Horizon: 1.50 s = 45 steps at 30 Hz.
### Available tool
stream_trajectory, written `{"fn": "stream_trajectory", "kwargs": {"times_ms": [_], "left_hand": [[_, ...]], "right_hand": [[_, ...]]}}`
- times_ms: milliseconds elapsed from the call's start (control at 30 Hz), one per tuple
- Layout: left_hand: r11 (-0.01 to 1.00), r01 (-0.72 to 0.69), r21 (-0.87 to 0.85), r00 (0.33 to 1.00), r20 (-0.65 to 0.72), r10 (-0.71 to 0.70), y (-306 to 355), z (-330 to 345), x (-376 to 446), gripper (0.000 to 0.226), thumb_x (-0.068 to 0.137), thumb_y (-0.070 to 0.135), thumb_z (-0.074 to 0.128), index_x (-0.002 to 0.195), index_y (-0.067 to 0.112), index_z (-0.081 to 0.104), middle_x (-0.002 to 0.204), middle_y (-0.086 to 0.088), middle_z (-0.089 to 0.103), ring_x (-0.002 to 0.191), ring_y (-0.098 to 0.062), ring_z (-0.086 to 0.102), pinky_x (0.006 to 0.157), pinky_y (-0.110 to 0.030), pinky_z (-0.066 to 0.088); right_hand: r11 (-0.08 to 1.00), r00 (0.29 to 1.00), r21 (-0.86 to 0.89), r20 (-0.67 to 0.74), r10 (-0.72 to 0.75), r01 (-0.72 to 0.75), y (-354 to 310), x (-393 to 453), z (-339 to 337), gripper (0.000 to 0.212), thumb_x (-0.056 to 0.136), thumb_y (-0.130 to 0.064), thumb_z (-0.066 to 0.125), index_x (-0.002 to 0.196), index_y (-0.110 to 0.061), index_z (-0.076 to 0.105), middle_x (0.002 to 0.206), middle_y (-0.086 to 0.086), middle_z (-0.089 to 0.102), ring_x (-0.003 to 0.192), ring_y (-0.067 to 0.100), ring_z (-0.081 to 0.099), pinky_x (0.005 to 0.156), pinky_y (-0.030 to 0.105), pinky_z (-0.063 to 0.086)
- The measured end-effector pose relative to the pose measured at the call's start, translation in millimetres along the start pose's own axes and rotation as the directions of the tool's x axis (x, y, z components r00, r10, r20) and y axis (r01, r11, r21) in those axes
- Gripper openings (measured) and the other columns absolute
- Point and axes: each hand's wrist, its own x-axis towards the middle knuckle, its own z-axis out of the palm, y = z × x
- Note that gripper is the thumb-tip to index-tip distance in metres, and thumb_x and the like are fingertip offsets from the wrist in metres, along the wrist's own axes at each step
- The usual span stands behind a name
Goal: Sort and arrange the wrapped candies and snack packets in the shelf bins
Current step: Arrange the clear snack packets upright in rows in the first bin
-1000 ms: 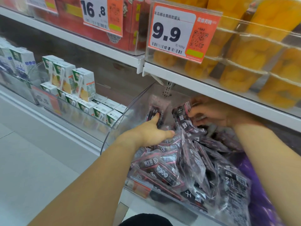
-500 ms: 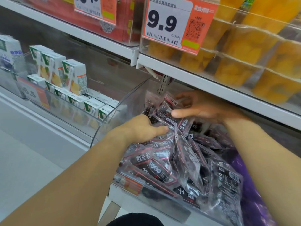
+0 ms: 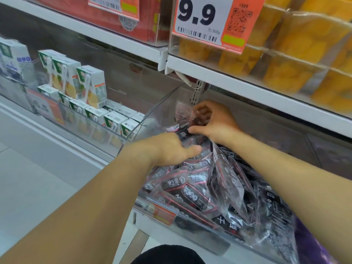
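Since a second ago, both hands have drawn together at the back of the clear bin [image 3: 152, 113]. Right hand [image 3: 215, 122], at 12 o'clock of the heap, pinches a dark snack packet [image 3: 183, 130] between thumb and curled fingers. Left hand [image 3: 171, 149], at 7 o'clock of it, rests on the packet pile [image 3: 200, 183], thumb extended, fingers hidden.

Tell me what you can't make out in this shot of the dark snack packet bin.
Head view only:
- Left hand: fingertips hidden behind its own knuckles, so its grip is unclear.
- Dark packet pinched by right hand: label mostly covered by fingers.
- Orange price tag: top cut off by frame edge.
- Clear plastic bin: orange front label blurred.
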Motion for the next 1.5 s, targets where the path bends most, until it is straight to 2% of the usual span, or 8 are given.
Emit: {"fn": "stream_trajectory", "kwargs": {"times_ms": [233,367,500,700,1067,1267,1367,1500], "left_hand": [[1.000,-0.012,-0.004,0.999,-0.046,0.012,-0.8,4.9,-1.8,0.085,0.089,0.076,0.038,0.142,0.011,0.048,0.144,-0.006,0.052,0.125,-0.025,0.053,0.098,-0.034,0.041],[0.999,-0.021,-0.024,0.998,-0.068,0.020,-0.6,5.8,0.0,0.075,0.091,0.072,0.041,0.116,0.004,0.062,0.108,-0.015,0.064,0.081,-0.021,0.053,0.072,-0.032,0.040],[0.999,-0.009,-0.034,0.997,-0.080,0.006,-0.5,5.6,-2.4,0.076,0.090,0.073,0.041,0.114,0.004,0.062,0.082,-0.004,0.055,0.078,-0.020,0.052,0.070,-0.031,0.039],[0.999,-0.006,-0.039,0.998,-0.061,0.004,-2.0,6.2,-0.8,0.080,0.088,0.076,0.039,0.127,0.009,0.058,0.128,-0.011,0.061,0.111,-0.027,0.058,0.085,-0.033,0.042],[0.989,-0.046,-0.139,0.999,-0.023,0.043,-1.1,3.2,-8.5,0.054,0.095,0.061,0.045,0.113,0.013,0.063,0.117,-0.005,0.065,0.107,-0.021,0.060,0.086,-0.032,0.041],[0.981,-0.129,-0.142,0.989,-0.091,0.117,0.6,-4.7,-13.9,0.042,0.095,0.047,0.058,0.065,0.017,0.057,0.048,0.003,0.049,0.051,-0.010,0.048,0.055,-0.028,0.036],[0.987,-0.135,-0.086,0.983,-0.140,0.122,0.9,-9.6,-18.9,0.037,0.095,0.042,0.059,0.069,0.017,0.060,0.052,0.007,0.049,0.052,-0.011,0.048,0.052,-0.027,0.038],[0.974,-0.205,-0.092,0.968,-0.169,0.188,-3.4,-15.4,-24.4,0.032,0.094,0.042,0.062,0.092,0.010,0.067,0.090,-0.016,0.072,0.085,-0.029,0.069,0.081,-0.049,0.056]], "right_hand": [[0.989,0.995,-0.102,0.004,-0.102,0.102,-13.3,6.7,2.4,0.043,0.069,-0.018,0.089,0.108,-0.026,0.073,0.100,-0.013,0.069,0.090,0.002,0.063,0.077,0.009,0.044],[0.947,0.980,-0.250,0.072,-0.188,0.200,-10.2,8.8,11.8,0.041,0.067,-0.033,0.090,0.102,-0.021,0.071,0.100,-0.007,0.065,0.094,0.012,0.060,0.079,0.024,0.045],[0.938,0.988,-0.314,0.079,-0.129,0.148,-7.1,14.1,5.7,0.043,0.062,-0.046,0.090,0.090,-0.025,0.067,0.095,-0.007,0.065,0.089,0.012,0.061,0.078,0.030,0.050],[0.944,0.996,-0.319,0.011,-0.084,0.083,-5.0,13.0,11.9,0.047,0.062,-0.052,0.088,0.086,-0.020,0.063,0.089,-0.003,0.066,0.083,0.016,0.061,0.074,0.032,0.052],[0.954,0.992,-0.292,0.079,0.098,-0.071,-19.7,12.7,-17.6,0.045,0.070,-0.060,0.080,0.087,-0.022,0.063,0.086,-0.009,0.065,0.083,0.012,0.064,0.069,0.030,0.051],[0.995,0.803,-0.063,0.586,0.103,-0.082,-26.9,-9.2,-35.0,0.047,0.081,-0.053,0.073,0.108,-0.016,0.064,0.098,0.006,0.071,0.083,0.016,0.066,0.075,0.031,0.056],[0.991,0.688,-0.123,0.716,0.119,-0.044,-21.8,-13.1,-42.5,0.046,0.081,-0.043,0.078,0.119,-0.024,0.062,0.106,-0.005,0.069,0.094,0.014,0.064,0.095,0.044,0.052],[0.999,0.677,-0.033,0.734,0.043,-0.028,-21.0,-12.4,-48.7,0.042,0.076,-0.023,0.086,0.111,-0.021,0.062,0.093,-0.001,0.065,0.076,0.014,0.058,0.076,0.040,0.050]]}}
